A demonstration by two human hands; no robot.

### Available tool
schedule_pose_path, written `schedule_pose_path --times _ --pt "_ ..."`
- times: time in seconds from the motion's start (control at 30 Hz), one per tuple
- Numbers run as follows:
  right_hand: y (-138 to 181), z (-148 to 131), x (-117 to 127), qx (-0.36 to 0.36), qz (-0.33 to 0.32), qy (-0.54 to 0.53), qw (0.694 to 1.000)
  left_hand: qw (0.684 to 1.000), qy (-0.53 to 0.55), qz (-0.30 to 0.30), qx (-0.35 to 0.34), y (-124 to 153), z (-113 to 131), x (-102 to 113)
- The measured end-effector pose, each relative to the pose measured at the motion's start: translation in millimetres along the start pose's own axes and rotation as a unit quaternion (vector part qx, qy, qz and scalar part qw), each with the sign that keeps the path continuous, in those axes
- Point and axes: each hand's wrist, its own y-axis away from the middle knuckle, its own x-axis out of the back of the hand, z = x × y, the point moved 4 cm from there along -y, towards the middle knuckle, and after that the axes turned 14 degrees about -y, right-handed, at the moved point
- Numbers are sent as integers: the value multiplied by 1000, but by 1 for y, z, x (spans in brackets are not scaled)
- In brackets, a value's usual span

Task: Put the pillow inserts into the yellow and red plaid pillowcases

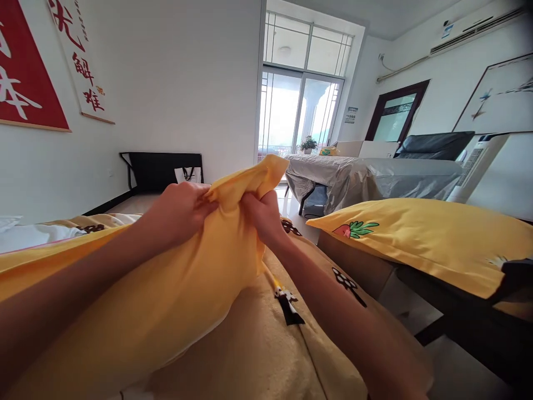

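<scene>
1. Far left, on the wall as I face it: red hanging scroll with white characters [31,72], then a narrower white hanging scroll with red characters [81,66].
2. Low by the wall: black, flat-backed piece of furniture [164,166].
3. Left hand [183,208]: fingers pinched on gathered fabric near its upper edge.
4. Smooth, plain yellow cloth [195,289]: raised between both hands at centre, its bulk sloping down toward the wearer's left, above tan fabric with dark printed motifs [266,344].
5. Right hand [266,216]: grasping the same cloth just beside the left; some fingertips hidden in folds.
6. Beyond: table draped in silvery plastic sheeting [325,172].
7. Right: plump yellow pillow with carrot print [428,233], well apart from both hands.
</scene>
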Motion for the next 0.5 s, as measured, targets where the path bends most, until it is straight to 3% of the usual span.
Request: schedule_pose_path --times 0.1,0.23,0.33,0.4,0.5 --pt "2 -7 -10 70 -18 86 994 997 -56 46 14 4 6 -5" --pt "-3 -14 8 173 71 207 960 983 -173 58 38 14 -2 -7" --pt "-12 -6 26 172 99 209 958 982 -186 7 29 29 -18 -13" --pt "-20 3 32 143 62 178 972 978 -208 -6 9 41 -25 -21" --pt "-29 9 33 103 -10 145 984 968 -246 45 -11 58 -28 -35"
